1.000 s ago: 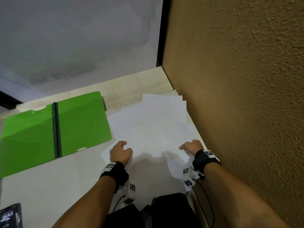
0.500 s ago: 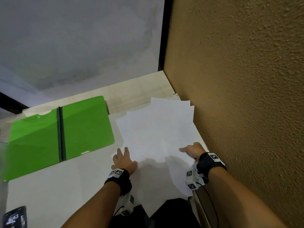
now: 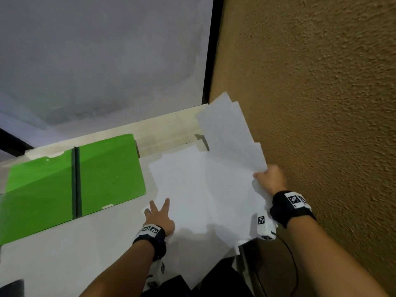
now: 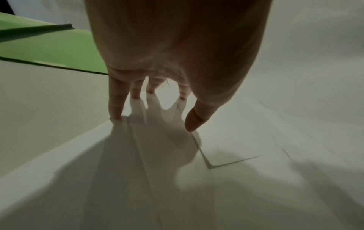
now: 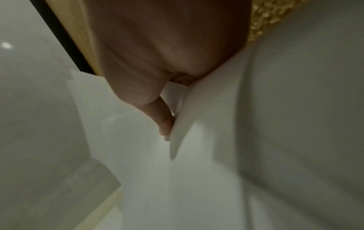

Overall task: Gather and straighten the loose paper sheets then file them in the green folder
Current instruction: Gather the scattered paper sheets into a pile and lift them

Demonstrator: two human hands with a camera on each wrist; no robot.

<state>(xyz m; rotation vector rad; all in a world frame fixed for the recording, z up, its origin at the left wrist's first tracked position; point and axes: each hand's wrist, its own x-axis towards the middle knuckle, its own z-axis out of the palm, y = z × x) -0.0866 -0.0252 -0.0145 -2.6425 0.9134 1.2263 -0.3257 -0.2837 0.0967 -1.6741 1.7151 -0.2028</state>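
Several loose white paper sheets lie fanned over the table's right side. My right hand pinches the right edge of a few sheets and lifts them, so their far corners rise against the brown wall. My left hand lies flat with spread fingers pressing the sheets' near left corner onto the table. The green folder lies open and flat to the left, its edge just beyond my left hand.
A rough brown wall runs close along the table's right side. A pale wall stands behind the light wooden table. A dark phone lies at the near left corner. Bare table lies in front of the folder.
My right hand has risen and moved forward, lifting the sheets' right edge off the table. My left hand's fingers uncurled and spread flat on the paper.
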